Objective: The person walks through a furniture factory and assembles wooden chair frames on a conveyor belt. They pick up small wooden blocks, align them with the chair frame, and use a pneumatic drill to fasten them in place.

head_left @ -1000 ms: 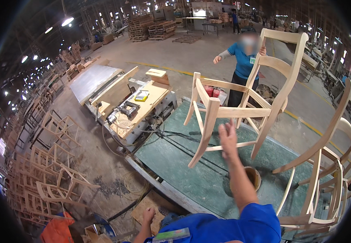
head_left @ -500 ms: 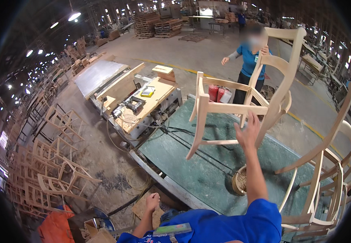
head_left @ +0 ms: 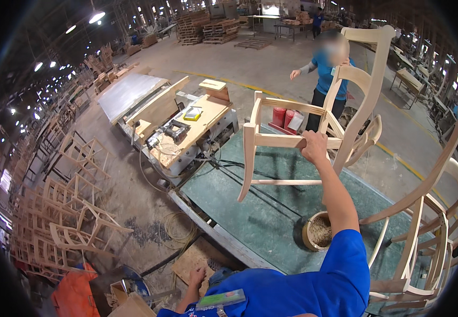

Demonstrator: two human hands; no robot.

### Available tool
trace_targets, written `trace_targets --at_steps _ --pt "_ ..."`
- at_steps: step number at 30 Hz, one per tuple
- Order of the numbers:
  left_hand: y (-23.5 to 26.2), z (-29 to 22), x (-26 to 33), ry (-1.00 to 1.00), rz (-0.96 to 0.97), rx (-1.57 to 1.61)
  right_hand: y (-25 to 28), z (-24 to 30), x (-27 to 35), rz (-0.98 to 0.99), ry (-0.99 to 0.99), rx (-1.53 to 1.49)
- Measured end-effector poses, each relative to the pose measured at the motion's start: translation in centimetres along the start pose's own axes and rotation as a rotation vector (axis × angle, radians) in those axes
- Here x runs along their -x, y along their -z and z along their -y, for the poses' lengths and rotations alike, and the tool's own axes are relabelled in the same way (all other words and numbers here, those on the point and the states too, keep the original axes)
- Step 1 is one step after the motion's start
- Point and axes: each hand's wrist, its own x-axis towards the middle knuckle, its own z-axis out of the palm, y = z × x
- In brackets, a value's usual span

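Note:
My right hand [head_left: 314, 146] is closed over the front seat rail of a bare wooden chair frame [head_left: 287, 140]. The chair has a curved back and no seat panel, and it is tilted above the green-topped table [head_left: 229, 203]. Down at the lower left, my left hand [head_left: 197, 276] hangs near my body with its fingers curled and nothing visible in them. A round tub [head_left: 317, 232] of small brownish pieces stands on the table below my right forearm.
Across the table a co-worker [head_left: 328, 74] in a blue shirt has a hand by the chair's back. More chair frames [head_left: 416, 211] stand at right, others [head_left: 81, 216] on the left floor. A machine bench [head_left: 192, 134] adjoins the table; red containers [head_left: 279, 117] sit at its far edge.
My right hand has gone from open fingers beside the chair to a grip on its seat rail. The chair has shifted slightly left and up. My left hand has dropped lower.

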Motion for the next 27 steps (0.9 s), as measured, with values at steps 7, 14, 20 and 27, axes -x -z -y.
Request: trace_targets --at_steps 7,14,20,27 --pt "2.5 1.7 0.1 0.078 -0.025 -0.042 -1.8 0.8 7.4 -0.136 0.088 -0.074" --pt "-1.9 -9.2 -4.5 -0.588 0.04 -0.203 -1.3 -0.1 11.8 -0.141 0.086 -0.102" --pt "-10.3 -22.7 -6.5 -0.639 0.236 -0.022 -1.0 -0.4 13.4 -0.129 0.107 -0.14" --pt "-19.6 -31.5 -5.2 -0.723 0.437 -0.07 -1.6 -0.7 15.5 -0.128 0.09 -0.184"
